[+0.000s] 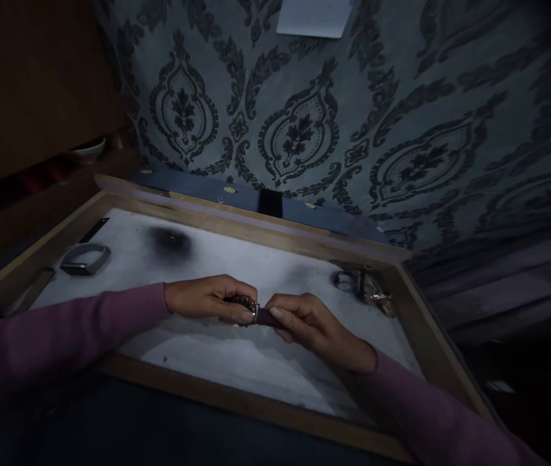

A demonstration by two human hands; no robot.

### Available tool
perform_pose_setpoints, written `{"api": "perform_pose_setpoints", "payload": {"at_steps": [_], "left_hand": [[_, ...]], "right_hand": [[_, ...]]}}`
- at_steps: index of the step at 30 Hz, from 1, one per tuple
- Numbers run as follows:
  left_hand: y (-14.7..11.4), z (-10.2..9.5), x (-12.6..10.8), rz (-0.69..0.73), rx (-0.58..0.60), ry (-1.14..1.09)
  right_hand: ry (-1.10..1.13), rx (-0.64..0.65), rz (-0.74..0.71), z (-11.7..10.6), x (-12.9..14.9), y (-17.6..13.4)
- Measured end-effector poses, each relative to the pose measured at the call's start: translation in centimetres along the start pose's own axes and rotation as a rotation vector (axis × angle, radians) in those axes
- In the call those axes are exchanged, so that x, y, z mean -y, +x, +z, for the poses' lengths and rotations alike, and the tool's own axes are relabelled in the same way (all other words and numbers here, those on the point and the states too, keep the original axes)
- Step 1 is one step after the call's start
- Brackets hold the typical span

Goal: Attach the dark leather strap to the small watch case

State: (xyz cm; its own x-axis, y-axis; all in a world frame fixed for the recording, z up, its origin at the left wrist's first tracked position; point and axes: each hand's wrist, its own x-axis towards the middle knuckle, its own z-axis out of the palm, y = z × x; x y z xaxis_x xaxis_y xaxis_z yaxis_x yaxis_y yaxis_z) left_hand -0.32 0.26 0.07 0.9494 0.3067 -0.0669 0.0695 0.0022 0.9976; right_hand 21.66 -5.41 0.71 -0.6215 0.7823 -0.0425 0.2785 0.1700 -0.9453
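Over the middle of a shallow wooden tray with a white bottom, both hands grip one wristwatch [245, 301]. My left hand [212, 299] is closed on its round, dark and gold-coloured case, thumb in front and fingers behind. My right hand [304, 323] pinches the dark reddish-brown watch strap [266, 317] just to the right of the case. The strap runs straight between the two hands. Most of the case back and the strap's far end are hidden by the fingers.
The tray's wooden rim [266, 236] surrounds the work area. On its left lies a grey looped watch-like band [85, 259] near a dark flat strip [95, 230]. At the right corner rests a heap of small shiny items [370, 288]. A patterned wall [299, 129] stands behind.
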Motion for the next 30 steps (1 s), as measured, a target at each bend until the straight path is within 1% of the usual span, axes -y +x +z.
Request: {"api": "perform_pose_setpoints", "payload": {"at_steps": [12, 17, 21, 30], "left_hand": [[0.04, 0.1, -0.19, 0.002, -0.021, 0.012], [0.1, 0.17, -0.46, 0.029, -0.016, 0.035], [0.1, 0.16, -0.49, 0.011, -0.009, 0.05], [0.01, 0.12, -0.06, -0.007, -0.026, 0.013]], "right_hand": [[-0.02, 0.005, -0.021, -0.2, -0.19, 0.04], [-0.02, 0.022, 0.003, -0.17, -0.27, 0.04], [-0.024, 0.037, 0.002, -0.17, -0.24, 0.08], [-0.048, 0.016, -0.009, -0.17, -0.06, 0.14]]}}
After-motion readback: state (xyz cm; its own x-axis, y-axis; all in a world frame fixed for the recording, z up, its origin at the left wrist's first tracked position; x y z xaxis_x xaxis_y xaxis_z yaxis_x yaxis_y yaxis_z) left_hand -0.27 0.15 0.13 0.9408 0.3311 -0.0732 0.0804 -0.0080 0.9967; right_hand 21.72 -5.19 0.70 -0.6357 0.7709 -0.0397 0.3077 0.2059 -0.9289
